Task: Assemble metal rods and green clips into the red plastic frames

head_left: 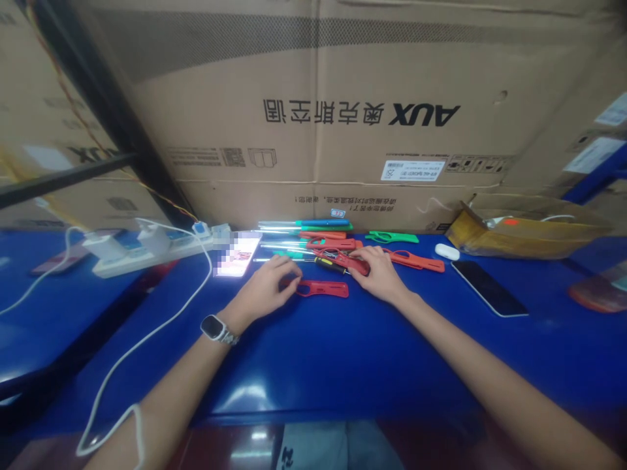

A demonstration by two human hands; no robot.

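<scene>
My left hand [267,287], with a watch on its wrist, has thumb and fingers curled together at the left end of a flat red lighter handle shell [326,288]. That shell lies on the blue table. Closed over the right end of another red lighter handle [337,256] is my right hand [379,274]. Below that handle lies a black and yellow screwdriver [329,263]. Behind the hands are several long-tubed lighters with blue [328,223], orange [321,235] and red handles. To the right lie an orange-red handle [416,261] and a green handle shell [392,237].
A lit phone [240,254] lies left of the lighters, near a white power strip [147,253] with a trailing white cable [147,349]. On the right are a dark phone [488,287], a white earphone case [447,251] and an open brown box [519,238]. A large carton [304,143] stands behind.
</scene>
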